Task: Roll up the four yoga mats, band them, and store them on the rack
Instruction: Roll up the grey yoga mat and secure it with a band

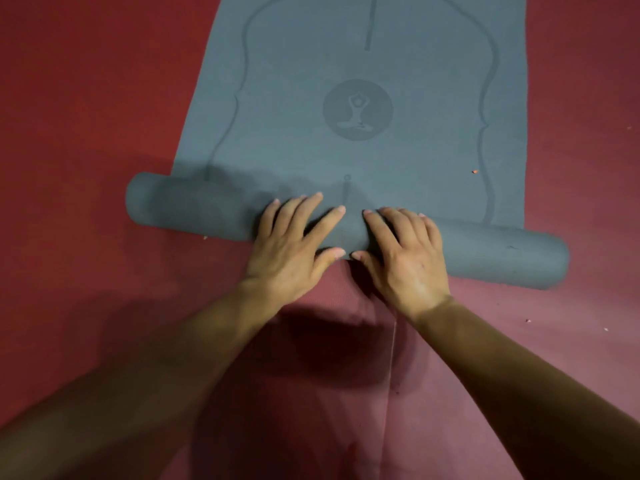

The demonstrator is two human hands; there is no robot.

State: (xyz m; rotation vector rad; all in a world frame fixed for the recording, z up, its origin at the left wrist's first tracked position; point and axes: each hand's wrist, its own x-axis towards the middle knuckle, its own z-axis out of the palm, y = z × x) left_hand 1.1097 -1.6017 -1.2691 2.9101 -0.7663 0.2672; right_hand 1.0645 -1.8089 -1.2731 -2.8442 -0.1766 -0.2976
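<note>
Grey yoga mat (363,57): lies on the red floor covering (86,98), partly rolled; the flat part runs from the roll to the far edge of the view and out of frame.

Rolled portion (187,206): a cylinder lying across the near end of the mat, slightly skewed, its left end farther away than its right end; both ends overhang the side edges of the flat part; the roll rests on the floor covering.

Left hand (294,244): palm down on top of the roll, just left of its middle; fingers straight and spread apart, fingertips reaching the far side of the roll; thumb pointing toward the other hand.

Right hand (405,258): palm down on the roll, just right of its middle; fingers straight, closer together than those of the left hand, thumb splayed; the two thumbs lie near each other, apart.

Markings on the flat part: a round emblem (357,109) with a seated figure at the centre line; wavy outline strokes along both sides; a straight centre stroke near the far end.

Floor covering: a seam (391,358) runs from the near edge toward the roll, between the forearms; a small orange speck (475,171) sits on the mat near its right edge.
</note>
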